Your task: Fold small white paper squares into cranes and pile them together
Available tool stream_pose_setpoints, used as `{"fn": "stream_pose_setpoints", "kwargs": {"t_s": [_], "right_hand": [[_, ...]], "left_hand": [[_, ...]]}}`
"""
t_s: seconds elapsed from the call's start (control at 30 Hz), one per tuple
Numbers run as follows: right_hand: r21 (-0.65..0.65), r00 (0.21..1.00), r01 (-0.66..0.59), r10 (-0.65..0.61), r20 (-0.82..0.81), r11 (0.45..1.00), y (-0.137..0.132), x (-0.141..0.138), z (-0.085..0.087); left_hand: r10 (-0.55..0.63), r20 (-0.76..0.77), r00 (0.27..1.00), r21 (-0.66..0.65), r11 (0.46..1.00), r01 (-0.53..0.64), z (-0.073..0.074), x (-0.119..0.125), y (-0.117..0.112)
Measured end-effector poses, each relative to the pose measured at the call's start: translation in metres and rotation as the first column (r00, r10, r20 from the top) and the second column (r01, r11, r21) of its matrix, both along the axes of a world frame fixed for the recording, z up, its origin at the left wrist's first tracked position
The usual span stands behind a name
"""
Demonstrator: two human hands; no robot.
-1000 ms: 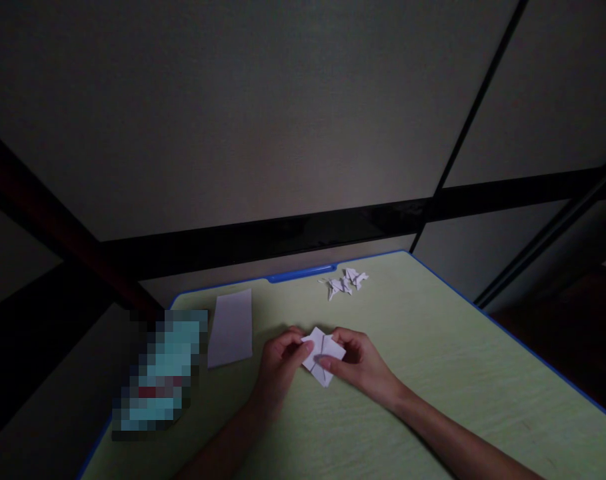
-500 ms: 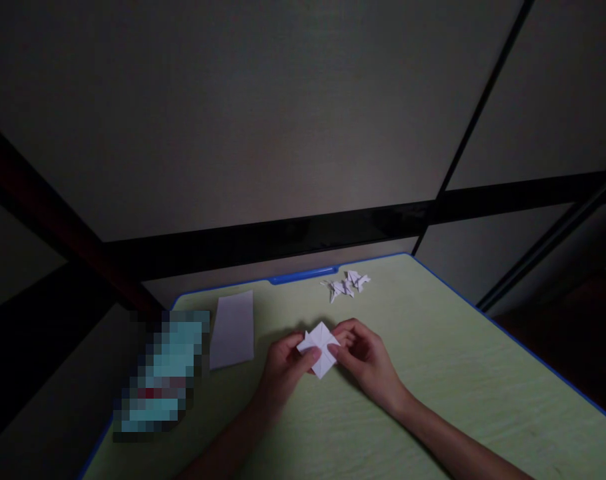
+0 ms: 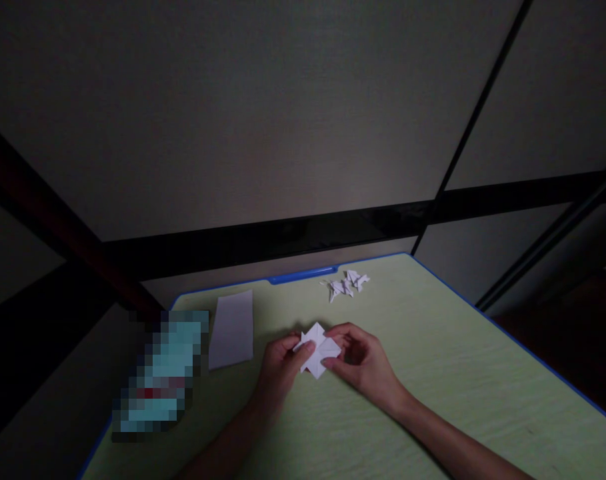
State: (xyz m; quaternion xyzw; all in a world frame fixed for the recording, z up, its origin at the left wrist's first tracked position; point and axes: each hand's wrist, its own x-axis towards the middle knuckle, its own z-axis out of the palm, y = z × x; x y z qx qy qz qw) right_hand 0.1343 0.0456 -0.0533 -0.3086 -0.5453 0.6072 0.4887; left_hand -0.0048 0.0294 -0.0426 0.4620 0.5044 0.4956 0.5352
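Pinching folded paper [image 3: 329, 347], the left hand [image 3: 281, 362] hides part.

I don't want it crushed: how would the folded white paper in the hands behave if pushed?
The folded paper is probably light, being small and thin-looking. Its visible creases suggest some stiffness, though its pointed corners would likely bend easily.

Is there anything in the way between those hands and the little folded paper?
Nothing visible. The left hand pinches the folded paper, and the right hand is right at its edge. The small folded pieces lie beyond, not between.
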Motion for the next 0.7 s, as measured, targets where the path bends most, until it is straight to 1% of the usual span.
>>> {"fn": "stream_pose_setpoints", "kwargs": {"t_s": [0.1,0.2,0.33,0.47,0.6,0.7], "right_hand": [[0.003,1.000,0.007,-0.007,-0.003,1.000,-0.0001,0.0008,0.0018],[0.016,1.000,0.015,-0.016,0.027,1.000,0.0001,0.0021,0.0034],[0.051,0.995,0.055,-0.059,0.083,0.997,0.0006,0.0040,0.0031],[0.089,0.991,0.081,-0.090,0.099,0.993,0.0006,0.0043,0.0036],[0.083,0.991,0.086,-0.093,0.092,0.993,0.0003,0.0034,0.0060],[0.045,0.990,0.086,-0.090,0.111,0.995,0.0002,0.0033,0.0067]], "left_hand": [[-0.044,0.030,0.999,-0.047,0.998,0.046,0.0023,0.0012,-0.0017],[-0.024,0.031,0.999,-0.048,0.999,0.025,0.0035,0.0019,-0.0028],[-0.005,0.043,0.999,-0.029,1.000,0.007,0.0036,0.0016,-0.0027],[0.014,0.035,0.999,-0.037,0.999,-0.013,0.0049,0.0013,-0.0030],[0.025,0.015,1.000,-0.028,0.999,-0.024,0.0063,0.0017,-0.0044],[0.004,0.009,1.000,-0.023,1.000,-0.004,0.0054,0.0019,-0.0042]]}}
